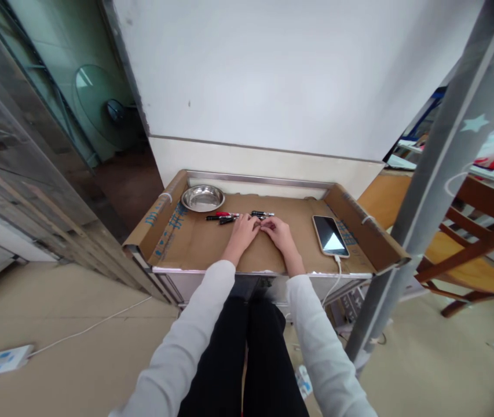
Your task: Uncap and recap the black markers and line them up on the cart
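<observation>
Head view: left hand (245,229) and right hand (278,233) meet with bent fingers, presumably for fine work; whether they grip anything cannot be told. Black and red pens (212,218) lie within reach, toward ten o'clock; the cardboard lining's (194,246) raised sides likely stop rolling.

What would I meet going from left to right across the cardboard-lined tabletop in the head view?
Metal bowl → left hand → right hand → phone. The pens spread across the span of the bowl and hands, so they are left out.
</observation>
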{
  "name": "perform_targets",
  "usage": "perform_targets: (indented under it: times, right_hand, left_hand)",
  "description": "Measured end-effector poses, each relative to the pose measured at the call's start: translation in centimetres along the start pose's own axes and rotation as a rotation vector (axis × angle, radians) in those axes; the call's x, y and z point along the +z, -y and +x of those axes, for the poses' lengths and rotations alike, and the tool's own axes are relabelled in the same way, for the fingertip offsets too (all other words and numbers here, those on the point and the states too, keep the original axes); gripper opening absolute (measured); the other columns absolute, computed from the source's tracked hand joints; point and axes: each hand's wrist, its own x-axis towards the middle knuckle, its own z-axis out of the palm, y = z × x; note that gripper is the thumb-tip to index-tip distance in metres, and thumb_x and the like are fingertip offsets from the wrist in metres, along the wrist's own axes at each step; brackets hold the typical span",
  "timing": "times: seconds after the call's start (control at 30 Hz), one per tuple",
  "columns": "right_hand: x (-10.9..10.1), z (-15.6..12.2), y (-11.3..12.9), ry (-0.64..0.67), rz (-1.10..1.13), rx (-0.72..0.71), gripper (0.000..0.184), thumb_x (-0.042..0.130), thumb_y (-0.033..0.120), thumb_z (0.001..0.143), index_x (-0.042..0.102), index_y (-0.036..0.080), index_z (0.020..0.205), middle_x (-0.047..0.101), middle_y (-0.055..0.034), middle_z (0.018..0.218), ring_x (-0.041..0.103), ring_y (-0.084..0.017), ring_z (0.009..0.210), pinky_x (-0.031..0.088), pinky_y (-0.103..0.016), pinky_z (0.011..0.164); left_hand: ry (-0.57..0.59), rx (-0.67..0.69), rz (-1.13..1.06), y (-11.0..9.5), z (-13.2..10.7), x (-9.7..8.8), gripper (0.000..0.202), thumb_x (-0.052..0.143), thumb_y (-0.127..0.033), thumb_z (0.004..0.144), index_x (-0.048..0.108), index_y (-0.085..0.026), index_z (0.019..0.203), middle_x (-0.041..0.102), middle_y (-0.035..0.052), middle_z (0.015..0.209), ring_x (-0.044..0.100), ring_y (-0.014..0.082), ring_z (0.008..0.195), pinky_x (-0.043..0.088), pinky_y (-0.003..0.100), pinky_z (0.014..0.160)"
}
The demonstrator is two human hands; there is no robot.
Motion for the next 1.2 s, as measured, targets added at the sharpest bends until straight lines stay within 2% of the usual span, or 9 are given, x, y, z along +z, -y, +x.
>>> perform_targets:
  times: [0.13, 0.27, 0.37, 0.53, 0.67, 0.77, 0.87, 1.03, 1.2]
  right_hand:
    - [0.0, 0.0, -0.2, 0.007, 0.013, 0.000, 0.012, 0.055, 0.030, 0.080, 0.063, 0.022, 0.083, 0.066, -0.0027, 0.082, 0.060, -0.017, 0.072, 0.048, -0.032, 0.075]
    - [-0.1, 0.1, -0.4, -0.040, -0.134, -0.001, 0.013, 0.050, 0.018, 0.080, 0.062, 0.021, 0.084, 0.065, -0.0053, 0.089, 0.058, -0.020, 0.085, 0.045, -0.036, 0.083]
    - [-0.2, 0.1, -0.5, -0.089, -0.197, 0.003, 0.017, 0.048, 0.014, 0.079, 0.062, 0.020, 0.087, 0.061, -0.0079, 0.095, 0.055, -0.022, 0.093, 0.044, -0.038, 0.087]
    - [-0.2, 0.1, -0.6, -0.188, -0.298, 0.089, 0.013, 0.050, 0.015, 0.078, 0.061, 0.018, 0.085, 0.056, -0.0099, 0.094, 0.051, -0.024, 0.094, 0.042, -0.039, 0.088]
    - [0.0, 0.2, -0.7, -0.140, -0.187, 0.076, 0.015, 0.046, 0.012, 0.079, 0.059, 0.018, 0.082, 0.057, -0.0085, 0.090, 0.054, -0.021, 0.085, 0.045, -0.035, 0.082]
    - [0.1, 0.2, -0.6, -0.123, -0.165, 0.029, 0.019, 0.043, 0.010, 0.079, 0.059, 0.019, 0.086, 0.059, -0.0078, 0.091, 0.055, -0.020, 0.088, 0.045, -0.035, 0.083]
    - [0.1, 0.2, -0.4, -0.112, -0.188, 0.014, 0.021, 0.042, 0.010, 0.079, 0.058, 0.019, 0.090, 0.058, -0.0077, 0.093, 0.054, -0.020, 0.090, 0.045, -0.034, 0.085]
    - [-0.1, 0.0, 0.2, -0.165, -0.395, 0.071, 0.018, 0.046, 0.015, 0.079, 0.059, 0.017, 0.092, 0.052, -0.0118, 0.100, 0.050, -0.023, 0.095, 0.041, -0.037, 0.087]
    - [0.1, -0.3, 0.7, -0.191, -0.537, 0.117, 0.015, 0.046, 0.020, 0.080, 0.059, 0.018, 0.085, 0.051, -0.0111, 0.097, 0.047, -0.024, 0.091, 0.038, -0.038, 0.084]
  left_hand:
    - [-0.021, -0.001, 0.037, -0.2, 0.0, -0.3, 0.019, 0.050, -0.031, 0.088, 0.064, -0.023, 0.097, 0.056, 0.0064, 0.094, 0.050, 0.0211, 0.095, 0.039, 0.034, 0.089]
    - [-0.054, -0.046, 0.049, -0.3, -0.1, -0.4, 0.017, 0.052, -0.032, 0.087, 0.063, -0.021, 0.092, 0.057, 0.0063, 0.092, 0.051, 0.0210, 0.094, 0.038, 0.035, 0.092]
    - [-0.074, -0.085, 0.051, -0.2, 0.1, -0.2, 0.015, 0.054, -0.029, 0.086, 0.061, -0.020, 0.095, 0.058, 0.0067, 0.095, 0.052, 0.0212, 0.096, 0.037, 0.035, 0.092]
    - [-0.066, -0.105, 0.060, -0.3, 0.4, -0.2, 0.014, 0.054, -0.026, 0.086, 0.057, -0.019, 0.097, 0.058, 0.0066, 0.096, 0.052, 0.0207, 0.095, 0.038, 0.034, 0.091]
    - [-0.061, -0.055, 0.097, -0.6, 0.2, -0.6, 0.013, 0.047, -0.024, 0.089, 0.058, -0.021, 0.096, 0.057, 0.0064, 0.094, 0.052, 0.0207, 0.093, 0.039, 0.033, 0.088]
    - [-0.058, -0.004, 0.109, -0.7, 0.0, -0.6, 0.020, 0.039, -0.021, 0.092, 0.059, -0.022, 0.097, 0.056, 0.0064, 0.094, 0.052, 0.0205, 0.093, 0.040, 0.033, 0.085]
    - [-0.050, -0.011, 0.116, -0.7, 0.0, -0.4, 0.021, 0.040, -0.020, 0.091, 0.061, -0.023, 0.094, 0.057, 0.0065, 0.094, 0.051, 0.0212, 0.096, 0.040, 0.034, 0.087]
    - [-0.060, -0.031, 0.117, -0.7, 0.1, -0.2, 0.024, 0.040, -0.016, 0.089, 0.062, -0.019, 0.098, 0.057, 0.0084, 0.098, 0.051, 0.0219, 0.098, 0.040, 0.035, 0.090]
    - [-0.071, -0.039, 0.090, -0.6, 0.1, -0.1, 0.027, 0.039, -0.012, 0.086, 0.062, -0.017, 0.101, 0.059, 0.0089, 0.100, 0.051, 0.0218, 0.099, 0.039, 0.034, 0.092]
